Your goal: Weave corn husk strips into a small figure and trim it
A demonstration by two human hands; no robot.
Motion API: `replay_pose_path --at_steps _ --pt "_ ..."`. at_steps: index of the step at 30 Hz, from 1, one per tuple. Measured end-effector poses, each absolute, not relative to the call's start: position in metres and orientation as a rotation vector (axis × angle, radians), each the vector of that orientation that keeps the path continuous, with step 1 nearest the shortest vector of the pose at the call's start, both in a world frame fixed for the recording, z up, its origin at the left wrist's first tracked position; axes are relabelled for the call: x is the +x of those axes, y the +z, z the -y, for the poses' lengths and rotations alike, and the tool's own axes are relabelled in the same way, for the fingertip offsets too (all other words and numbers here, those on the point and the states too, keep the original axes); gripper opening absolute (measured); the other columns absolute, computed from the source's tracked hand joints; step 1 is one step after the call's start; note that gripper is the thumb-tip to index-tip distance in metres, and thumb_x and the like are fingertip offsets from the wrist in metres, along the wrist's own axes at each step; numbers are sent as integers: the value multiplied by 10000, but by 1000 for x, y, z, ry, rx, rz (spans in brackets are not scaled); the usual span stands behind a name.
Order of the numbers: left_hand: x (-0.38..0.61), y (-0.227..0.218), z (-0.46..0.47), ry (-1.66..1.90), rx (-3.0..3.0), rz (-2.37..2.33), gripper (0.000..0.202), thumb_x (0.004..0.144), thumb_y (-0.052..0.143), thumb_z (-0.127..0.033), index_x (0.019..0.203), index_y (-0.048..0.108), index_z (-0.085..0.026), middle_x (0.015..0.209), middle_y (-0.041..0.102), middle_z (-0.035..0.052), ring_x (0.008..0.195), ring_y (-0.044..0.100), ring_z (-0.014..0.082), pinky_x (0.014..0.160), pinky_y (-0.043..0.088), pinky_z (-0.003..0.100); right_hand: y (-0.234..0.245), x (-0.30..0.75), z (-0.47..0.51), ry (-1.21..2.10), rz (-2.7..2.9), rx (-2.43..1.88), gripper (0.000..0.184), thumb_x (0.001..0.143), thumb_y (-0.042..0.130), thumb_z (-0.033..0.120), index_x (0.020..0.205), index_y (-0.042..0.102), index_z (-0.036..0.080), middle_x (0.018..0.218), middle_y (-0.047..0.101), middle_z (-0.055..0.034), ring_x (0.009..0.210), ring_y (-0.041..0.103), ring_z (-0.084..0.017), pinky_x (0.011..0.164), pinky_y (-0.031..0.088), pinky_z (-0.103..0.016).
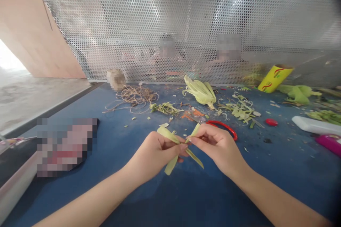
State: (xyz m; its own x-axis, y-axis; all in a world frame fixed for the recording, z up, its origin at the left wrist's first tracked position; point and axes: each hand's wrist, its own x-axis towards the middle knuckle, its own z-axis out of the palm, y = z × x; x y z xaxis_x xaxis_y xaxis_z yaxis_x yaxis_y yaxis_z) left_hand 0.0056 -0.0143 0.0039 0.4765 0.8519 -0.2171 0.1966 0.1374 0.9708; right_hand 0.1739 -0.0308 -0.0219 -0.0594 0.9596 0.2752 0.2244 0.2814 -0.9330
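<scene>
Above the blue table, my left hand (162,147) pinches pale green corn husk strips (172,165), whose ends stick out above and below the fingers. My right hand (217,145) has its thumb and fingertips closed on a husk strip (195,130) where the pieces cross, close to the left fingertips. The exact crossing point is partly covered by the fingers. Just behind my right hand lie scissors with a red handle (226,126), partly hidden by it. Farther back rests a bundle of corn husk (201,92) with its leaves spread.
Tangled twine (137,95) and shredded husk (165,109) lie at the back left, more scraps (242,110) at the right. A yellow tube (275,78), a red object (271,122), and white (314,125) and purple (330,143) objects stand right. A perforated metal screen (186,14) borders the table (112,184).
</scene>
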Motion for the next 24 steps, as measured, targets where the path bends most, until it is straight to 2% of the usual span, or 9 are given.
replay_pose_path --at_steps 3,5,6,8,11,15,19,22,24 --pt "6 1 14 616 1318 -991 210 677 670 -330 695 693 -123 629 693 26 550 609 129 571 494 222 -22 176 30 960 1548 -1184 159 753 590 308 648 575 191 650 587 -7 596 536 -133 530 430 -247" --pt "7 -1 13 645 1214 -967 225 670 681 -339 726 675 -121 636 697 31 587 626 147 603 510 252 -23 176 31 881 1610 -1240 125 780 557 301 724 599 197 670 588 -10 577 522 -130 524 424 -251" --pt "7 -2 13 670 1153 -950 234 668 686 -341 748 665 -122 647 700 34 623 636 158 636 517 272 -23 176 32 761 1652 -1253 103 791 542 280 797 609 202 707 591 -17 582 514 -130 541 426 -259" --pt "8 -2 12 719 1056 -904 236 671 691 -332 773 646 -124 673 701 35 670 643 165 692 514 296 -24 176 36 397 1773 -1196 176 795 531 220 957 600 218 813 581 -38 653 512 -140 617 429 -281" --pt "8 -1 11 760 986 -876 217 682 692 -298 777 632 -113 664 686 25 609 617 123 657 497 252 -24 174 41 -138 2049 -1001 318 780 549 151 1071 583 273 898 556 -47 781 493 -163 740 370 -330" --pt "9 0 12 759 952 -911 190 669 709 -256 759 641 -103 631 667 10 558 578 88 574 455 190 -25 173 46 -381 2250 -915 322 818 529 127 1068 585 322 837 604 0 777 494 -137 758 269 -349" --pt "9 -3 14 730 916 -875 180 672 707 -222 799 650 -108 640 663 9 542 578 84 565 455 189 -23 174 47 -311 2296 -865 209 858 496 162 950 621 301 807 644 33 789 499 -131 729 227 -350" --pt "8 -5 14 710 905 -826 199 678 700 -232 828 651 -111 665 670 16 532 578 84 542 456 191 -21 173 48 -256 2358 -833 221 881 444 162 818 632 260 782 651 32 791 505 -139 703 225 -352" --pt "8 -5 13 720 933 -844 204 676 696 -226 842 651 -115 655 673 12 533 579 87 546 460 195 -21 173 48 -205 2348 -836 210 873 451 148 809 625 247 781 650 23 801 512 -147 707 246 -349"
